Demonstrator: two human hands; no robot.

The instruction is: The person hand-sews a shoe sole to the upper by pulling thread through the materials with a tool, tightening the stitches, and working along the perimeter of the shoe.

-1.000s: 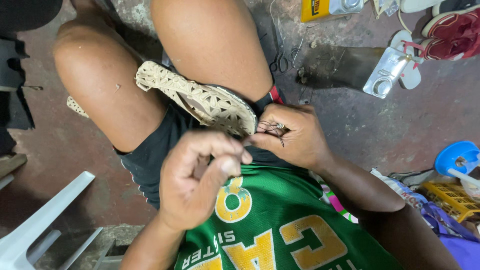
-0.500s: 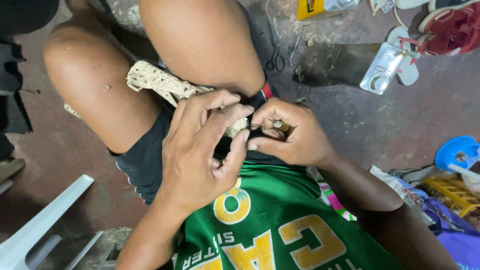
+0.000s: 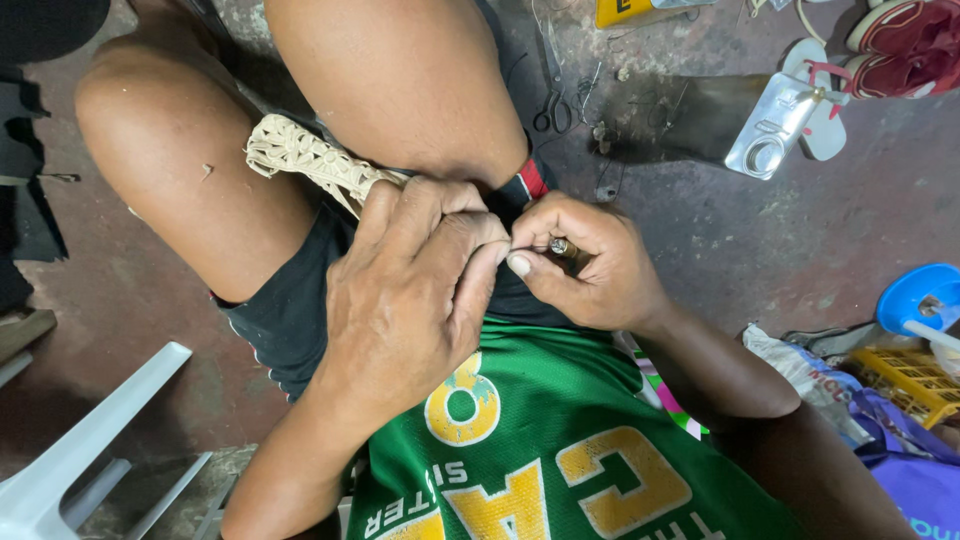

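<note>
Seated low over a stained concrete floor [image 3: 760, 250], knees spread, in a green jersey [image 3: 540, 450] with yellow lettering. Lying across the lap between the thighs: a cream woven shoe upper [image 3: 310, 160], one end jutting out over the left thigh, the other end covered by the left hand [image 3: 415, 290], whose fingers curl down over it in a closed grip. Touching that hand at the fingertips: the right hand [image 3: 585, 265], thumb and forefinger pressed together, pinching a small metal tool [image 3: 560, 246] against the hidden end of the upper. On the floor beyond the knee: scissors [image 3: 552, 105]; further right, a metal can [image 3: 775, 125].
</note>
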